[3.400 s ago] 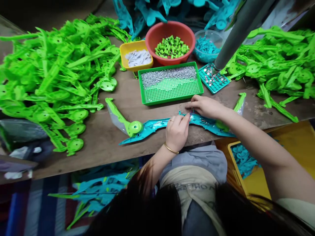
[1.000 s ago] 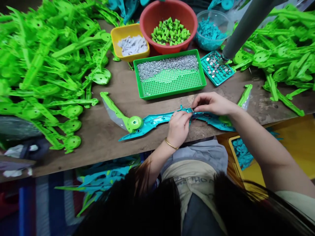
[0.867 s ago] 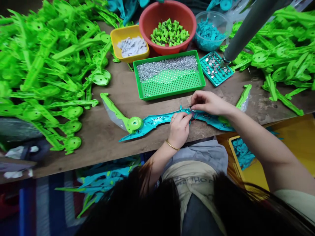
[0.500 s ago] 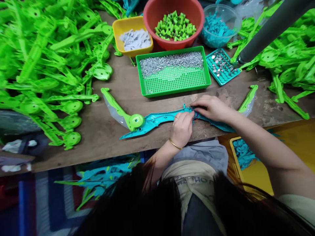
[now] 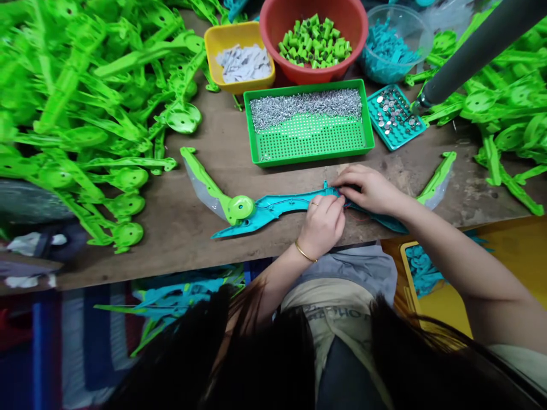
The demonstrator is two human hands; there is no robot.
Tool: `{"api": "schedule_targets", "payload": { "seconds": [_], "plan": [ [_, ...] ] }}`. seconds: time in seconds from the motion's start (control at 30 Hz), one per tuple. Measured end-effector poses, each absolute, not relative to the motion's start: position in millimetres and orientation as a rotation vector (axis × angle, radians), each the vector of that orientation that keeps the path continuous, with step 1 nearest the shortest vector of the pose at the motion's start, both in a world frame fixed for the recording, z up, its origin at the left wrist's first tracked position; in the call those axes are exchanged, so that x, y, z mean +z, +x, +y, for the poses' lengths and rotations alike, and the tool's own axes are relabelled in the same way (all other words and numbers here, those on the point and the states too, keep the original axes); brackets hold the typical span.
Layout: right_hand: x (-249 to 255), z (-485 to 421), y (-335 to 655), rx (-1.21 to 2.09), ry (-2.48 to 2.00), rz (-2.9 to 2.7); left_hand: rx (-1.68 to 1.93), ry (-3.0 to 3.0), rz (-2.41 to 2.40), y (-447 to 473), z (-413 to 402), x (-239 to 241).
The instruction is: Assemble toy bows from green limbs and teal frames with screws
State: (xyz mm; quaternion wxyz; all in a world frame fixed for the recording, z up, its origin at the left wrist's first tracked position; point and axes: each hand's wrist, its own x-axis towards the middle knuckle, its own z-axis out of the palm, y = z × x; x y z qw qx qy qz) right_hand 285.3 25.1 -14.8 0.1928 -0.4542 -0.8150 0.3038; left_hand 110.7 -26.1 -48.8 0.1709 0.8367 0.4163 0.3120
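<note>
1. Teal bow [image 5: 273, 208] lies on the table [image 5: 166, 242], nr its front edge; R half is partly hidden by the R forearm [image 5: 453, 239].
2. L hand [image 5: 323, 226]: on the bow's middle, from the near side. Fingers bent & bunched together, tips down on the bow; can't tell if anything's pinched. Gold bangle [image 5: 305, 253] on wrist.
3. R hand [image 5: 370, 189]: at bow's middle, far edge, just beside L fingertips. Fingers curled, close together; can't tell what, if anything, they grip.
4. Thin red wire [image 5: 357, 218] loops out just below the R hand.
5. Green arm [image 5: 211, 191] w/ round hub at bow's L end, angled up & out; 2nd green arm [image 5: 438, 177] at R end, hub hidden.
6. Behind bow: green tray [image 5: 314, 158], small metal pcs [image 5: 305, 105] heaped along far side. To its R, small teal tray [image 5: 396, 141] w/ metal discs [image 5: 387, 108].
7. Back row, L to R: yellow tub [image 5: 245, 86] w/ whitish strips [image 5: 245, 62], red bowl [image 5: 316, 75] w/ green caps [image 5: 316, 42], clear bowl [image 5: 387, 75] w/ teal bits [image 5: 391, 46].
8. Green parts [image 5: 85, 85] piled at L & R. Yellow bin [image 5: 447, 310] below table, R side.
</note>
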Motion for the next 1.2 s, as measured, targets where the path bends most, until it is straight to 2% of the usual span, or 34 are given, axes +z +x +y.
{"api": "schedule_targets", "payload": {
  "seconds": [0.3, 1.2],
  "plan": [
    [-20, 11, 292, 0.447, -1.299, -2.383, 0.997, 2.176, 1.294, 112, -25, -55],
    [-20, 6, 295, 0.348, -1.347, -2.435, 0.899, 2.282, 1.198, 110, -25, -53]
  ]
}}
